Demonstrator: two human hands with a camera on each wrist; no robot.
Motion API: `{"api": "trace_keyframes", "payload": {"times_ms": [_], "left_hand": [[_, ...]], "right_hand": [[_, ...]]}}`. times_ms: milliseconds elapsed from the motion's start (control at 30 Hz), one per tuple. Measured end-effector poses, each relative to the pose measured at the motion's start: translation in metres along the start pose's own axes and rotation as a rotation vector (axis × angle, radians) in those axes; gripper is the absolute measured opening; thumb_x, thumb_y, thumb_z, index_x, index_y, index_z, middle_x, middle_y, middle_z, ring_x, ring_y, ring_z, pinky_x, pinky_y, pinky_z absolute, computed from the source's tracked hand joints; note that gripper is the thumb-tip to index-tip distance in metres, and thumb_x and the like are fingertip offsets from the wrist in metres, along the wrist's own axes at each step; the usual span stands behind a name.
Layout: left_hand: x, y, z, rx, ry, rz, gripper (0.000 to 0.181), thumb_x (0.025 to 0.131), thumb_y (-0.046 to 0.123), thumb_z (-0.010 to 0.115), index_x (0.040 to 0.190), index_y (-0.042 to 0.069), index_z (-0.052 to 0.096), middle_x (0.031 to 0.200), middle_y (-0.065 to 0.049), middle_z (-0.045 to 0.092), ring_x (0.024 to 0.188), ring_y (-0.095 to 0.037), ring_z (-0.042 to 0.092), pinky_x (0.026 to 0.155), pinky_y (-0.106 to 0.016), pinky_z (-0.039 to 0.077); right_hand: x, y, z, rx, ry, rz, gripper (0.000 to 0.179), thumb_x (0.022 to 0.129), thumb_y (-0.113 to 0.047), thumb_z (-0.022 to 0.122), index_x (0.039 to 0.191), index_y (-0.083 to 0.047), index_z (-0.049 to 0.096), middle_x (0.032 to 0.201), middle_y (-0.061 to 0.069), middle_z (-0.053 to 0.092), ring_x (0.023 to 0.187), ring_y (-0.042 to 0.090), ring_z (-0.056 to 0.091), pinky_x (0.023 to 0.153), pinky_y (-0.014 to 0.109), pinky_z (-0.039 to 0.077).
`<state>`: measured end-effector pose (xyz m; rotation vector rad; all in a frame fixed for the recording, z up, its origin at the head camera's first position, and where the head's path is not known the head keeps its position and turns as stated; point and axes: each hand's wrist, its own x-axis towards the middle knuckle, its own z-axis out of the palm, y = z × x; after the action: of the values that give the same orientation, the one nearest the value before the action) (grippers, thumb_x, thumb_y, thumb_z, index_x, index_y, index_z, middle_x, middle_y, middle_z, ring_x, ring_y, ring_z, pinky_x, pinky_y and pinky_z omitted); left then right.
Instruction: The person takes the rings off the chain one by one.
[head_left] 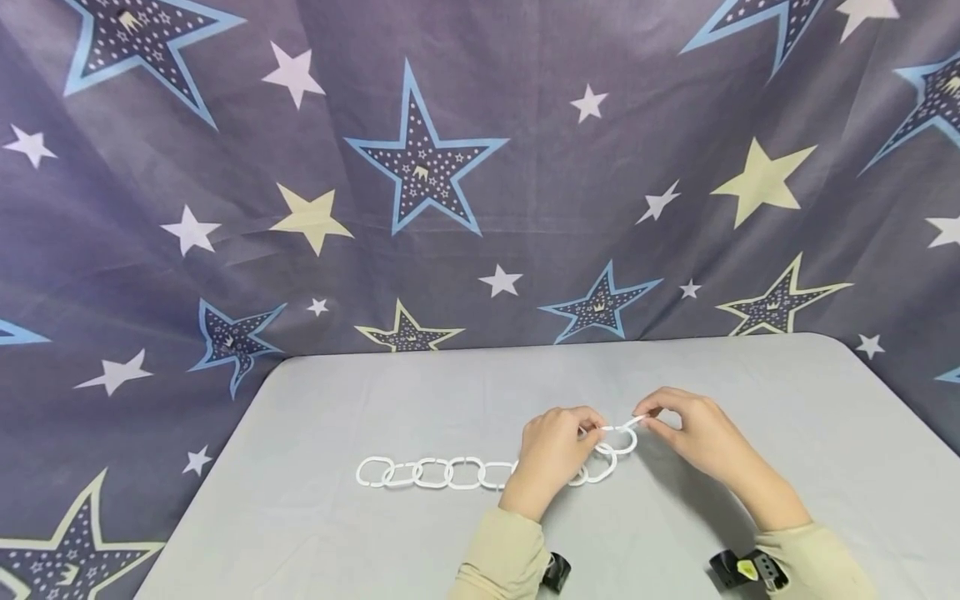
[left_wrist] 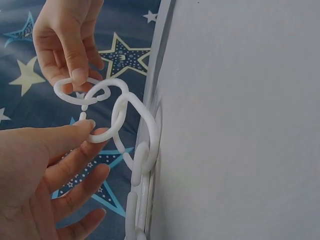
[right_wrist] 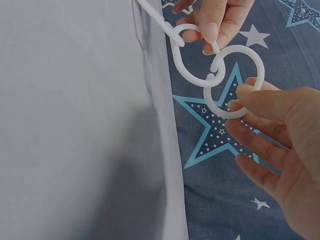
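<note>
A chain of white plastic links [head_left: 465, 472] runs across the grey table, its right end lifted off the surface. My left hand [head_left: 555, 454] pinches a link [left_wrist: 119, 120] near that end between thumb and forefinger; its other fingers are spread. My right hand [head_left: 690, 433] pinches the end link [right_wrist: 234, 82] between thumb and fingertips. In the right wrist view this C-shaped link passes through the one my left hand [right_wrist: 220, 22] holds, and a gap shows in its ring. The left hand hides part of the chain in the head view.
The grey tabletop [head_left: 337, 400] has rounded far corners. Behind it hangs a dark curtain [head_left: 525, 192] printed with stars. Black wrist straps [head_left: 750, 571] sit at the sleeve cuffs. The chain's left part lies flat on the table.
</note>
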<state>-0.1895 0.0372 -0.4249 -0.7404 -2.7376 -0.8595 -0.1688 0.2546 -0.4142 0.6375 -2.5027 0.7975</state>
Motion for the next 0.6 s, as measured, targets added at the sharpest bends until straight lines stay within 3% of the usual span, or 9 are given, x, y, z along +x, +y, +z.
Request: {"api": "trace_keyframes", "payload": {"times_ms": [600], "left_hand": [[-0.0006, -0.0002, 0.0009, -0.063, -0.068, 0.032, 0.01, 0.088, 0.033, 0.074, 0.097, 0.031, 0.078, 0.08, 0.022, 0.068, 0.071, 0.007, 0.054, 0.065, -0.019, 0.041]], "right_hand": [[0.0018, -0.0051, 0.0064, -0.001, 0.019, -0.012, 0.022, 0.078, 0.001, 0.08, 0.091, -0.015, 0.073, 0.09, -0.011, 0.071, 0.085, 0.014, 0.068, 0.078, 0.04, 0.054]]}}
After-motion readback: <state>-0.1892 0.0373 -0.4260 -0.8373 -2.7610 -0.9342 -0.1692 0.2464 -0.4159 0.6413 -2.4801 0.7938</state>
